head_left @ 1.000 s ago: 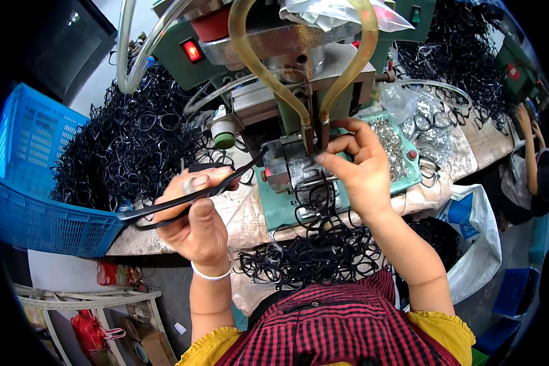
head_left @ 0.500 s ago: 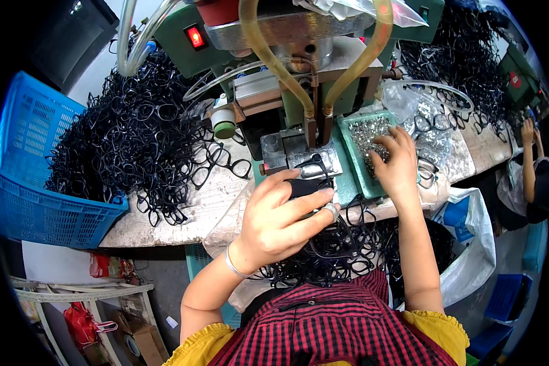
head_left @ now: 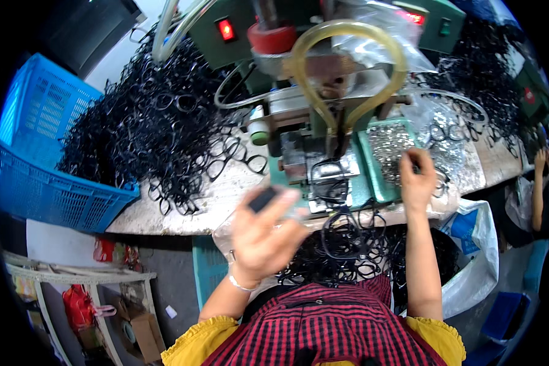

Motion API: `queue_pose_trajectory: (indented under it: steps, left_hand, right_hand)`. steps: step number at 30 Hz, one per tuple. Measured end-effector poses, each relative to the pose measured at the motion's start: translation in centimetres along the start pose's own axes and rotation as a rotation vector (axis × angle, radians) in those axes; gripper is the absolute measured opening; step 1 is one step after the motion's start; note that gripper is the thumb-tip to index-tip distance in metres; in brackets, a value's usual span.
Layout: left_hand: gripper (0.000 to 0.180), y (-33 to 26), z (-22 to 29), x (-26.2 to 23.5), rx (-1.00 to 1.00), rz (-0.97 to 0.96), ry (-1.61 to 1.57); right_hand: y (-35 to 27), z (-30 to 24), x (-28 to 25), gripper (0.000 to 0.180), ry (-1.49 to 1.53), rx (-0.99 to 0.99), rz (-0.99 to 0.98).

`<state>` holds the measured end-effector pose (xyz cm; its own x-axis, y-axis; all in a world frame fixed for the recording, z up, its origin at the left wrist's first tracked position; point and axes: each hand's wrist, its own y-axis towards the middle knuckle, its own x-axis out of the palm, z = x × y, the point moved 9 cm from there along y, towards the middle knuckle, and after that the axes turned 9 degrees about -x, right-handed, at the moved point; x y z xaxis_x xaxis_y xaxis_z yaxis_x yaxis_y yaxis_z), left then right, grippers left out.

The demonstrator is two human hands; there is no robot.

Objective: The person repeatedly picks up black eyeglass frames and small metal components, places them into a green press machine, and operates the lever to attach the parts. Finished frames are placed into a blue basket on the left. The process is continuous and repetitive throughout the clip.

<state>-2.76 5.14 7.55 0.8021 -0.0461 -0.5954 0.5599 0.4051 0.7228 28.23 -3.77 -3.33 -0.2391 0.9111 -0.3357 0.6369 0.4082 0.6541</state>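
Observation:
My left hand (head_left: 265,235) is in mid-motion beside the green bench machine, smeared by blur. A small black patch (head_left: 262,199) shows at its fingers; I cannot make out whether it is held or worn. My right hand (head_left: 418,174) is over the right edge of a green tray (head_left: 372,180) of small shiny metal parts (head_left: 391,146). Its thumb and fingers are pinched, and anything between them is too small to tell. A black eyeglass frame (head_left: 330,190) lies at the metal block (head_left: 348,165) under the machine's working tip (head_left: 337,145), apart from both hands.
A tangled heap of black eyeglass frames (head_left: 158,116) spills from a blue crate (head_left: 61,192) at left. More frames (head_left: 341,256) lie at my lap. A yellowish hose loop (head_left: 402,55) hangs in front of the machine. A white sack (head_left: 479,256) and another person's hand (head_left: 540,160) are at right.
My left hand has drawn away from the metal block, down and left. My right fingers have closed together at the tray. The machine's head with its hoses has come down. The view has shifted slightly.

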Motion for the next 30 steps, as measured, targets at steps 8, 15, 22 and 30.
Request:
queue_pose_trajectory:
  steps: [8, 15, 22, 30]
  left_hand:
    - [0.011, 2.1, -12.4, -6.6, -0.392, -0.006, 0.602]
    - [0.013, -5.7, -27.6, 6.4, -0.542, -0.213, 0.894]
    - [0.016, -2.7, -22.1, 0.7, -0.567, -0.063, 0.523]
    - [0.040, -4.9, -19.9, 3.1, -0.560, -0.151, 0.495]
  right_hand:
    - [-1.1, 5.0, 1.0, 0.016, 0.578, 0.352, 0.235]
    - [1.4, 0.3, 3.5, 0.014, 0.438, 0.287, 0.044]
    - [-2.3, 0.7, -4.7, 0.016, 0.086, 0.155, 0.019]
    - [-1.6, -3.2, -2.6, 0.008, 0.369, 0.193, -0.084]
